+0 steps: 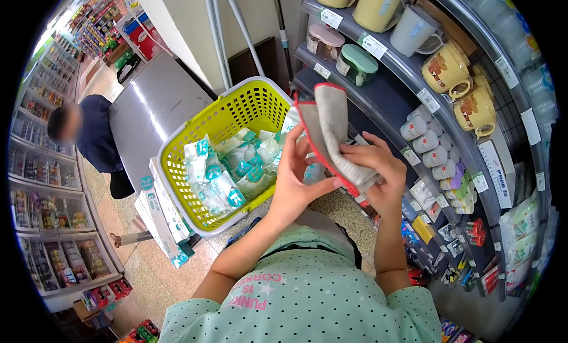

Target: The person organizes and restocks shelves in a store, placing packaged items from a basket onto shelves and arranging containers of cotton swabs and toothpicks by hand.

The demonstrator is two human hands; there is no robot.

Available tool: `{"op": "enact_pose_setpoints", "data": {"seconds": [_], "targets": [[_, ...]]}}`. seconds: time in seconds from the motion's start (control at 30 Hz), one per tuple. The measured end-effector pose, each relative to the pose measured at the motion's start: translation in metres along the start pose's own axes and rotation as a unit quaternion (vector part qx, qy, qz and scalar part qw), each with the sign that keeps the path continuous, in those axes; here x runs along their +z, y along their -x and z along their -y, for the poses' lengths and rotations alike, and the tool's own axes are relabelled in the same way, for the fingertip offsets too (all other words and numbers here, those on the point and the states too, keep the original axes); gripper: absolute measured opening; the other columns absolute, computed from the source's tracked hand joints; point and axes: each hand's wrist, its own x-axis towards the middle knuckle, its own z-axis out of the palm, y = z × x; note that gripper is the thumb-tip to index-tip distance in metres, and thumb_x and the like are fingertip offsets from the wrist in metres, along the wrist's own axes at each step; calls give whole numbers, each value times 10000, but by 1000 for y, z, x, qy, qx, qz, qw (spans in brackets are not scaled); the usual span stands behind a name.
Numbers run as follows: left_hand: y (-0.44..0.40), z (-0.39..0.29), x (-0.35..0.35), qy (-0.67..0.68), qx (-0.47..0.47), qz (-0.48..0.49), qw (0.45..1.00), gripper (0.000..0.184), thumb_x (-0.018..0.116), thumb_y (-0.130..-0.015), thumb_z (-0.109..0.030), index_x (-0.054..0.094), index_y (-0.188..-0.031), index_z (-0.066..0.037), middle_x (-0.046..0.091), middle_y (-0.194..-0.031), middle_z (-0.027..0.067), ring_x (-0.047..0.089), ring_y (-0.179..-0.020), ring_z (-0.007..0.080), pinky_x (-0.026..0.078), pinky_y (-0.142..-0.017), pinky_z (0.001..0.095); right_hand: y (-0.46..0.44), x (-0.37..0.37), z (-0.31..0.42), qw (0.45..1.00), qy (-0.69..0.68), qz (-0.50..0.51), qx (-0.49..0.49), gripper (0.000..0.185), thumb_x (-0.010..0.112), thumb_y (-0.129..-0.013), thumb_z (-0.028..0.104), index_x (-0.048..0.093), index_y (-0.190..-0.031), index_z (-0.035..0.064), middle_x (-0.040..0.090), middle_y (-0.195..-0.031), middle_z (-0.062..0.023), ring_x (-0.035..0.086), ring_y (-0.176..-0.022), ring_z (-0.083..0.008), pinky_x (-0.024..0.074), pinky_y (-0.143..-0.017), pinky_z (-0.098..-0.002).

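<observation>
Bright, even light falls on my left hand point(297, 172) and right hand point(377, 172), both sharp, while a white streak of glare runs near the left edge of the gray table point(168, 89). My view bows the display shelves point(395, 75) and blackens at the corners; the nearby person point(97, 133) has a blurred head.

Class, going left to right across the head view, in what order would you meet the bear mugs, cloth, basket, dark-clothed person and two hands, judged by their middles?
Dark-clothed person, basket, left hand, cloth, right hand, bear mugs.
</observation>
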Motion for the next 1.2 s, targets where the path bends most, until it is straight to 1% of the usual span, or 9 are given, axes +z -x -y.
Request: {"op": "enact_pose_setpoints", "data": {"seconds": [0.03,0.2,0.27,0.4,0.53,0.57,0.8,0.93,1.2], "targets": [[-1,0,-3,-3,-7,-3,1000,1196,843,-645,34,104,-1576,-97,422,-1492,167,458,-1348,266,413,-1065,407,-2,-3,4,999,30,12,-20,240,689,-781,70,737,-1016,68,759,-1058,-85,726,-967,-248,440,-1051,-483],[-5,-2,-23,-91,44,-33,994,1169,900,-586,-32,221,-1536,-75,398,-1483,161,431,-1354,298,367,-1112,403,-1,-19,5,999,-42,-17,-15,278,687,-734,31,742,-1006,41,763,-1015,-111,729,-943,-230,466,-1021,-485],[-6,1,-39,-199,39,28,979,1115,915,-568,-46,316,-1509,-58,430,-1464,139,455,-1331,272,362,-1111,388,5,-18,2,985,-104,-93,106,266,696,-782,38,712,-1045,0,741,-987,-79,689,-906,-165,478,-945,-377],[-5,-2,-34,-113,-60,40,991,779,880,-667,-46,516,-1357,-27,653,-1225,49,581,-1178,173,362,-1100,344,-1,-9,-3,931,-183,-187,256,292,743,-868,110,666,-1112,-31,694,-989,-33,616,-907,-78,474,-834,-234],[-4,-9,-15,-20,-137,-70,988,573,812,-746,10,534,-1244,-39,672,-1147,38,631,-1025,128,487,-935,266,-7,-4,-11,913,-225,-174,293,427,771,-834,80,613,-1210,-47,691,-1086,-75,637,-972,-109,495,-878,-267],[-4,-8,-13,4,-126,-79,989,506,787,-768,31,519,-1190,-45,678,-1124,43,657,-936,109,534,-754,216,-8,-2,-11,910,-233,-173,296,460,778,-822,64,600,-1230,-51,689,-1106,-84,640,-988,-116,498,-887,-274],[-4,-4,-16,-91,-60,-119,987,482,743,-801,79,479,-1188,-35,641,-1147,71,661,-964,135,555,-771,270,-1,15,0,957,45,-172,228,457,827,-736,36,631,-1147,9,697,-1030,-89,655,-963,-133,515,-837,-293],[1,-10,-3,-171,-17,-140,975,454,750,-806,63,491,-1167,-34,613,-1099,57,652,-945,147,540,-803,283,6,38,3,944,221,-227,89,337,773,-692,5,625,-989,65,664,-934,-94,630,-817,-301,470,-757,-379],[9,-8,-1,-364,176,-132,905,408,689,-750,81,576,-1135,9,620,-1134,131,633,-958,240,515,-821,326,17,65,27,983,50,-150,96,441,766,-789,62,607,-1195,-5,667,-1149,-144,656,-1019,-293,475,-935,-408]]}}
